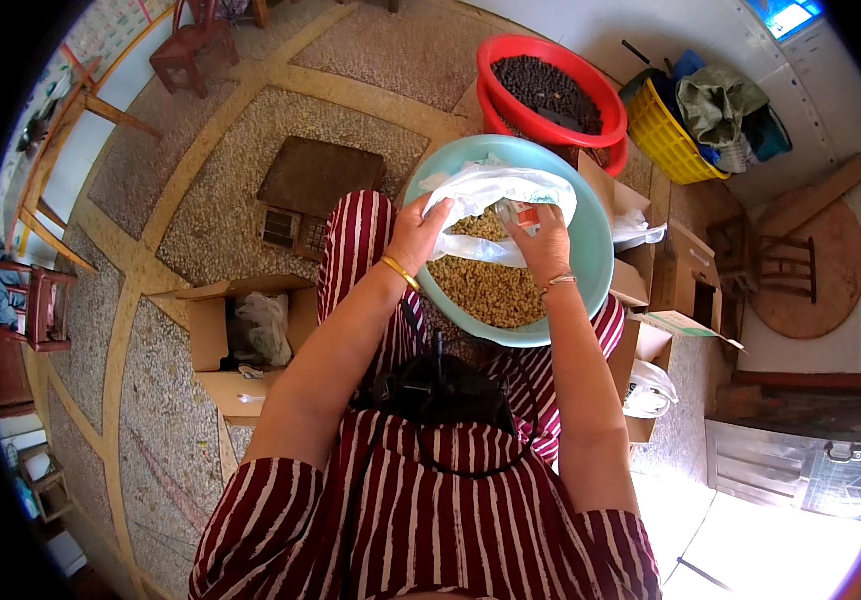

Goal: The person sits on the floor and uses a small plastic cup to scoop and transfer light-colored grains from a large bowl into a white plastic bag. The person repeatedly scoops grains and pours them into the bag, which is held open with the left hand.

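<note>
While clamping fingers of the left hand on the left edge of a white plastic bag, grips a clear, red-marked container near its right side in curled fingers of the right hand, above tan grains in a pale-blue basin, near far-right red tubs.

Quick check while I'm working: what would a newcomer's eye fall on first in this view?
Probably the pale blue basin of golden-brown pieces near the centre, where the left hand holds a white plastic bag above it and the right hand grips a small clear item. Next, the stacked red basins just beyond, the upper holding dark pieces. Then the yellow basket at upper right.
</note>
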Demonstrator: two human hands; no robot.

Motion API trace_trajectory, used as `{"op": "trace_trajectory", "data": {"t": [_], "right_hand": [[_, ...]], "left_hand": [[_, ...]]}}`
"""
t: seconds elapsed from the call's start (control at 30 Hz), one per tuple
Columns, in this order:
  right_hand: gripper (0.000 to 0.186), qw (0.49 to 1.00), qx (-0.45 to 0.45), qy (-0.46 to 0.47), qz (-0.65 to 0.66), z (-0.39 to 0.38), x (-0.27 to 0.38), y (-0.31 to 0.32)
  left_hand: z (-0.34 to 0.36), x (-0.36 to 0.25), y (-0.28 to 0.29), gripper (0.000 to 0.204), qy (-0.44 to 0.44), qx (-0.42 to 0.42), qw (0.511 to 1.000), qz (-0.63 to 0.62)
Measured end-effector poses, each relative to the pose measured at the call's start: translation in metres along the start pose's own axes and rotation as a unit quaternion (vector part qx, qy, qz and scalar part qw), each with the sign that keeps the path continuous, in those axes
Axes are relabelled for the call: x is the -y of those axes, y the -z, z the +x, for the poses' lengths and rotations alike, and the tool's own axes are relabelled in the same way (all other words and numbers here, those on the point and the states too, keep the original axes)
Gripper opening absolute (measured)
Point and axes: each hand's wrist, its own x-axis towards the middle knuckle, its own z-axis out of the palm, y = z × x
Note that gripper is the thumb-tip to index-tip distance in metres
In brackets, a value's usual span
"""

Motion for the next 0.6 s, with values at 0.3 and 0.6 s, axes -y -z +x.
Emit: {"op": "trace_trajectory", "data": {"t": [0.3, 0.6], "right_hand": [[0.040, 0.986, -0.016, 0.137, -0.092, 0.002, 0.002, -0.005], [0.041, 0.993, 0.044, -0.017, 0.106, -0.034, 0.013, 0.011]], "left_hand": [[0.003, 0.011, 0.000, 0.030, -0.004, 0.006, 0.999, -0.037], [0.002, 0.011, 0.001, 0.031, 0.021, 0.005, 0.999, -0.028]]}}
